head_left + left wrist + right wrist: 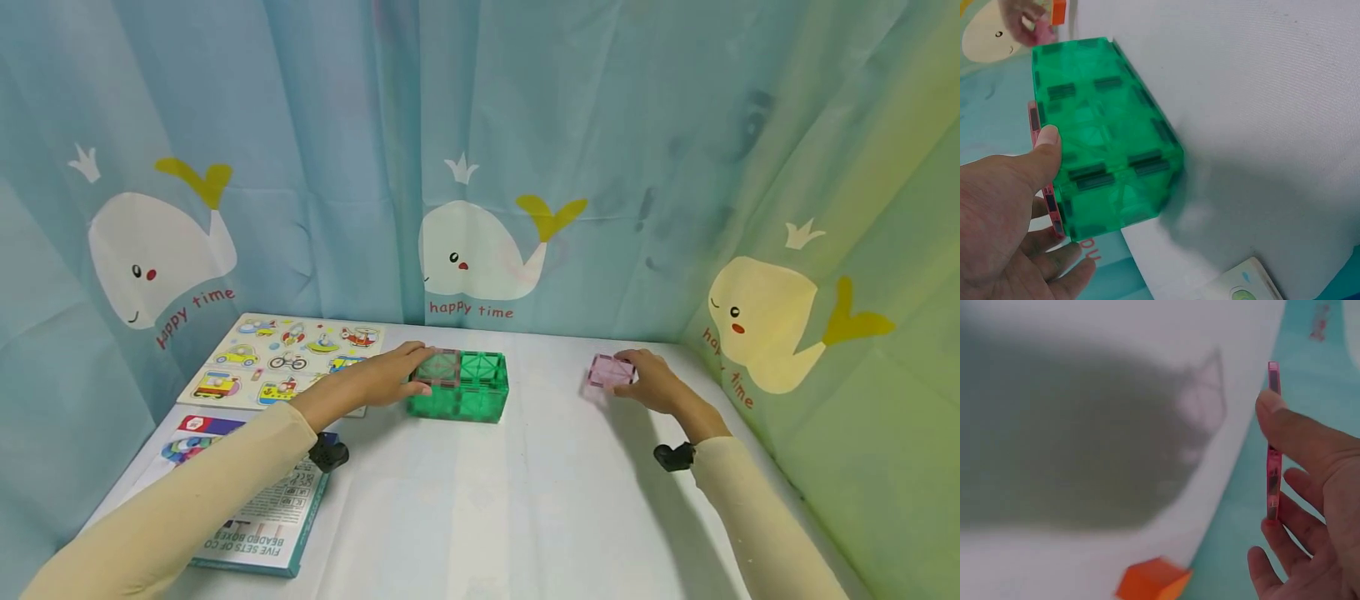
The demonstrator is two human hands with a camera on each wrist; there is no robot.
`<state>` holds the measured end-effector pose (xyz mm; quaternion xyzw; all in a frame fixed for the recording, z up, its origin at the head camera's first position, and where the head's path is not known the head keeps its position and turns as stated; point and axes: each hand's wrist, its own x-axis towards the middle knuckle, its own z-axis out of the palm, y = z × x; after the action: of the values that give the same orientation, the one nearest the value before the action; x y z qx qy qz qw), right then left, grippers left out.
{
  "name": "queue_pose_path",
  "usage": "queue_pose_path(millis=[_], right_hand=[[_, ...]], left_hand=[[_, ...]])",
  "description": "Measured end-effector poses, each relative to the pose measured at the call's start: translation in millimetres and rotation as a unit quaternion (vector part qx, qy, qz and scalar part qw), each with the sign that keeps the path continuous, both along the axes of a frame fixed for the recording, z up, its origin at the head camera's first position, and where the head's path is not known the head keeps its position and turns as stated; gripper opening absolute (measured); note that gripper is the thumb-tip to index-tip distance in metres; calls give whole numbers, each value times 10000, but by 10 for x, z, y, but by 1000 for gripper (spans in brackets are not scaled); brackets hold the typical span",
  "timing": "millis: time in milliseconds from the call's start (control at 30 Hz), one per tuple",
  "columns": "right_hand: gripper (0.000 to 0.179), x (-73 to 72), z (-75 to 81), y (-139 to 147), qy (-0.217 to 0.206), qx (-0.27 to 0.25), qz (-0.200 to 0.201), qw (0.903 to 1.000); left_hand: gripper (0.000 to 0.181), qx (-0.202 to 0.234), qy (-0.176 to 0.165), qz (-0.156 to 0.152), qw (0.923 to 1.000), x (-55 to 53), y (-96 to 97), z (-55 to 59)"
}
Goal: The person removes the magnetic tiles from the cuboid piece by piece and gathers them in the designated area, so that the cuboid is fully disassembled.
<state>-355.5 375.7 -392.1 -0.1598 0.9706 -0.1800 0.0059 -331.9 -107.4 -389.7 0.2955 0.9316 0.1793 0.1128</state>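
A box built of translucent green magnetic tiles stands on the white table. On the left half of its top lies a pink magnetic tile. My left hand holds this tile by its edges, the thumb on the near side and fingers beyond; the tile's edge shows between them. Apart from the box, to the right, my right hand pinches a second pink magnetic tile above the table. Seen edge-on in the right wrist view, that tile sits between thumb and fingers.
A picture puzzle board with vehicles lies at the back left. Nearer, under the left forearm, is a boxed bead set. An orange block appears near the right hand. A whale-print curtain surrounds the table.
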Motion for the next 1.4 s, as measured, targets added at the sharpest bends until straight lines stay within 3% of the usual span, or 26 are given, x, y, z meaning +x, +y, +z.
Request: queue_pose_path(millis=[133, 267, 500, 867, 1133, 1267, 1400], right_hand=[[50, -30, -129, 209, 11, 209, -66, 9998], [41, -32, -169, 292, -358, 523, -225, 9977], [44, -76, -137, 292, -1046, 971, -400, 9889], [46, -129, -105, 219, -1782, 913, -625, 9778], [40, -185, -134, 190, -1727, 1271, -663, 9745], [34, -174, -101, 53, -1026, 1354, -254, 9851], [38, -136, -4, -240, -665, 772, -60, 9948]], left_hand=[[75, -43, -53, 52, 10000, 5, 3, 1], [74, -90, -62, 65, 9999, 1, 7, -8], [73, -141, -16, 49, 9999, 7, 21, 10], [73, -109, 82, -5, 9999, -4, 16, -5], [74, -142, 158, -39, 9998, -8, 21, 3], [73, -111, 141, -32, 9998, -7, 21, 6], [74, -98, 123, -6, 9999, -9, 19, 2]])
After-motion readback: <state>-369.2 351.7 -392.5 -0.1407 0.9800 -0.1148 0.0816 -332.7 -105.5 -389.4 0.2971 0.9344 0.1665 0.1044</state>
